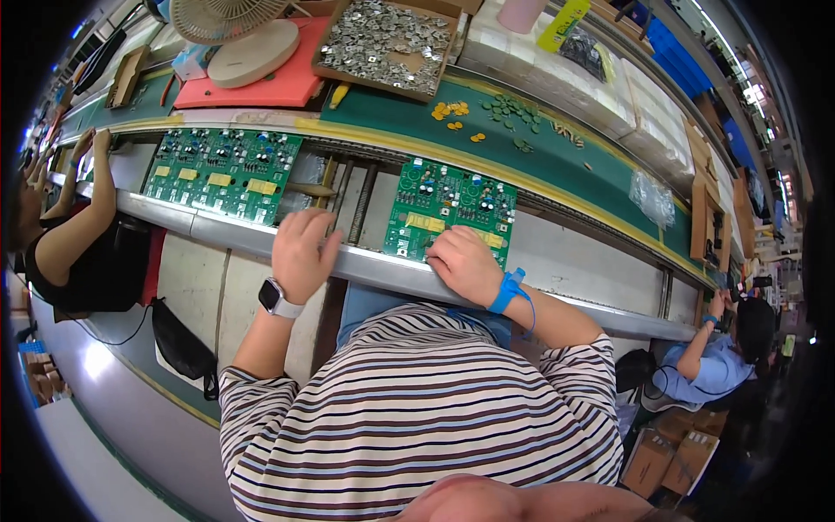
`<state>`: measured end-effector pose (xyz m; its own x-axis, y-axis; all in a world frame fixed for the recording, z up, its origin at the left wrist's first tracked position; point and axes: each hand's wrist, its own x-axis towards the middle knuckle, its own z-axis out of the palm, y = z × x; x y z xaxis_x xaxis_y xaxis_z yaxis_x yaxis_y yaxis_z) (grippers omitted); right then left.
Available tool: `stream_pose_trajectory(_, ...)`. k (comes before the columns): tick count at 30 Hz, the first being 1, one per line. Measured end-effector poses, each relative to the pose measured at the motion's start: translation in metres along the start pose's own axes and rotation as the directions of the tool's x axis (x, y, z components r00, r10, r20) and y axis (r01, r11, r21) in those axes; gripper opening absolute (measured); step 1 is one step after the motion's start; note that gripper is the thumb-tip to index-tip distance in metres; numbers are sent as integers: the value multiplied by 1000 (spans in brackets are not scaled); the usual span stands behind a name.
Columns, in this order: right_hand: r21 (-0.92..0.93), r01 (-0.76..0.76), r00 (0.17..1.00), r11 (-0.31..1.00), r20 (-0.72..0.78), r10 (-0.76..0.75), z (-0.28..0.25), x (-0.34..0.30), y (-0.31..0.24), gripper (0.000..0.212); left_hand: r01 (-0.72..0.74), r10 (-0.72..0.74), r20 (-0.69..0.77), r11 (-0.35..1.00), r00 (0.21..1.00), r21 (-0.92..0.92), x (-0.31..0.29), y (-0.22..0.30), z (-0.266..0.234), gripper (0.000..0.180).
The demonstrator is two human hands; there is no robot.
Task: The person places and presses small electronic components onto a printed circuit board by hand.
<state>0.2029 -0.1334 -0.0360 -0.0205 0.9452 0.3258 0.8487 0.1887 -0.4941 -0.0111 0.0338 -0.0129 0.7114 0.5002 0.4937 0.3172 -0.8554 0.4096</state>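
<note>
My left hand hovers over the metal rail, close to the near right corner of a green circuit board panel. Its fingers are partly bent, with the thumb apart, and nothing shows in them. My right hand rests at the near edge of a second green circuit board, its fingers curled together low over the yellow-taped parts. Whatever those fingertips hold, if anything, is hidden. Both boards lie across the conveyor and carry small dark, white and blue components.
Beyond the boards runs a green bench strip with yellow discs, green discs and a clear plastic bag. A carton of metal pieces and a fan stand behind. The metal rail crosses before me. Co-workers sit either side.
</note>
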Motion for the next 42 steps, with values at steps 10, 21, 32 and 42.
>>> stream_pose_trajectory(10, -107, 43, 997, 993, 63, -36, -4, -8, -8, 11, 346, -296, -179, 800, 938, 490, -11, -148, -34, 54)
stream_pose_trajectory(21, -92, 310, 944, 946, 145, -296, 36, 47, -20, 37, 562, -698, -1, 576, 716, 594, 2, -175, -38, 72)
stream_pose_trajectory(32, -180, -249, 954, 952, 122, 273, -58, -87, 17, 32, 241, -309, 296, 939, 904, 245, 15, -52, -9, 55)
stream_pose_trajectory(42, -447, -620, 780, 645, -257, 571, -142, -168, 82, 14, -215, 233, 404, 973, 885, -90, 126, 25, 72, 19)
